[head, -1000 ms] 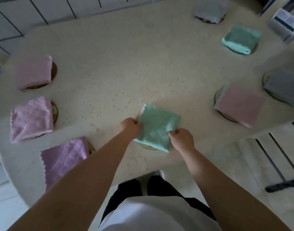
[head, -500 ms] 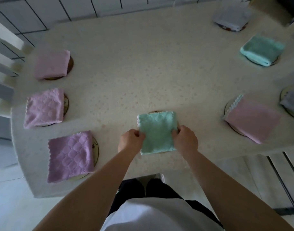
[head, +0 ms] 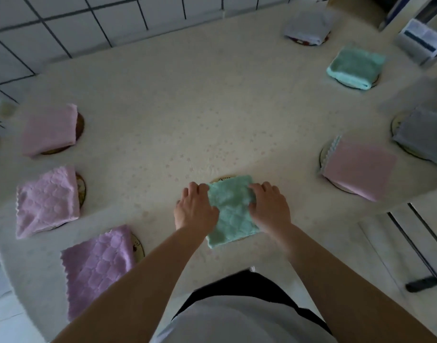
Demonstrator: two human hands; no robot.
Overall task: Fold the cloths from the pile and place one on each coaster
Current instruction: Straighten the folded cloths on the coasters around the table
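Both hands flat on the green cloth.

The left hand (head: 195,211) and right hand (head: 270,210) press spread fingers on the side edges of the folded green cloth (head: 231,211), which lies on a coaster (head: 222,179) at the table's (head: 187,107) near edge. Around it, other coasters carry folded cloths: purple (head: 97,266) and pink (head: 48,200) to the left, pink (head: 359,167) to the right.

Turned square since a second ago and laid flat on the coaster (head: 222,179): the folded green cloth (head: 231,210). Now pressed from both sides by the left hand (head: 195,210) and the right hand (head: 270,209), no longer pinched at its edges.
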